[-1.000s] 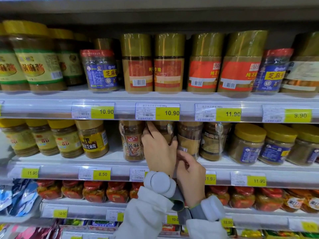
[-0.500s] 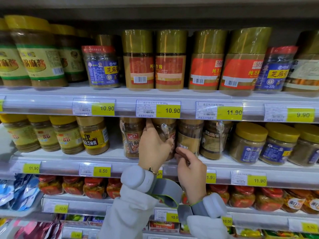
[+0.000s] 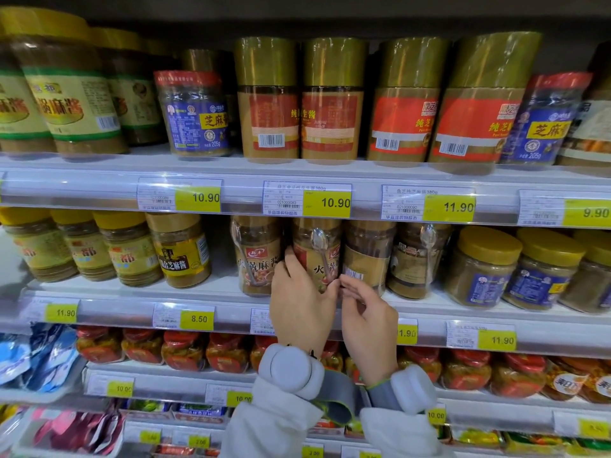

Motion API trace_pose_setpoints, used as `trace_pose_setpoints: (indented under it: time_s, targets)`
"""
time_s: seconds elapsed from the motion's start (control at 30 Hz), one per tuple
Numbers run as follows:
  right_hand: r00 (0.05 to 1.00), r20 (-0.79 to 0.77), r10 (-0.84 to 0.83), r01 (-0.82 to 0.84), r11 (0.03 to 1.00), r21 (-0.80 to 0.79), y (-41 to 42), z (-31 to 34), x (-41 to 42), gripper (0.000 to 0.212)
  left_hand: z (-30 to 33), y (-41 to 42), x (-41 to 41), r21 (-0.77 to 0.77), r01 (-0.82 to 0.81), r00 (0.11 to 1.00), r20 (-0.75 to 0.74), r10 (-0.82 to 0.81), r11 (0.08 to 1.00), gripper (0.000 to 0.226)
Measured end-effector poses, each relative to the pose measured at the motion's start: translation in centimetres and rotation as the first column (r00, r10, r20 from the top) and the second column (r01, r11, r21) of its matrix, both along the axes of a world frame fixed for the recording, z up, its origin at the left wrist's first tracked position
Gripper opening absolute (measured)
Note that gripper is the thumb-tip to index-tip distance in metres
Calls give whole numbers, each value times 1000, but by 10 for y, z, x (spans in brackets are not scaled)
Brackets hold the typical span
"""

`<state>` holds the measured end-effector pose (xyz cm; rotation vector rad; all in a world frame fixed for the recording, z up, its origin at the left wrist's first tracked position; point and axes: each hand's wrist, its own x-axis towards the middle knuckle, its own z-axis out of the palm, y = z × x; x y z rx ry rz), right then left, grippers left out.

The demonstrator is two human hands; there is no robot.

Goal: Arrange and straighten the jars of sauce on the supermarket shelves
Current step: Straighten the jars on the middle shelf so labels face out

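Observation:
On the middle shelf [image 3: 205,294] stands a brown sauce jar [image 3: 319,251] with a red label and a plastic spoon wrapped on its front. My left hand [image 3: 302,300] grips its lower left side, thumb up along the jar. My right hand [image 3: 368,317] pinches the jar's lower right edge with its fingertips. A matching jar [image 3: 256,256] stands just left of it. Right of it stand a jar showing its barcode [image 3: 365,256] and another jar with a spoon [image 3: 416,259].
Yellow-lidded jars [image 3: 129,247] fill the middle shelf's left, and blue-labelled ones [image 3: 482,266] its right. The top shelf carries tall gold-capped jars [image 3: 330,100]. Red-lidded jars [image 3: 185,350] line the shelf below. Price tags [image 3: 327,201] run along each shelf edge.
The jar has been turned, so its red label and spoon now face front. My left hand slid lower on the jar. My right hand shifted from the jar's right side to its lower edge.

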<state>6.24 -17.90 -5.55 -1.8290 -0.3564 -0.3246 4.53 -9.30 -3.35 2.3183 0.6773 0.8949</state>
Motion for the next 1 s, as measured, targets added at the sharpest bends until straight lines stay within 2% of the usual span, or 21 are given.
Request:
trace_pose_setpoints:
  time_s: [0.33, 0.6, 0.77, 1.0]
  targets:
    - [1000, -17, 24, -24, 1000, -6, -1, 1, -1, 30, -4, 10, -2, -46, 127, 991, 56, -125, 991, 84]
    - [1000, 2, 25, -25, 1000, -10, 0, 0, -3, 28, -14, 0, -5, 64, -2, 1000, 3, 1, 998, 79]
    - [1000, 10, 22, -22, 1000, 5, 3, 0, -3, 29, -16, 5, -5, 88, 19, 999, 37, -23, 996, 73]
    - [1000, -1, 26, -26, 1000, 1, 0, 0, 0, 27, -8, 17, -5, -27, 138, 990, 4, -138, 990, 69]
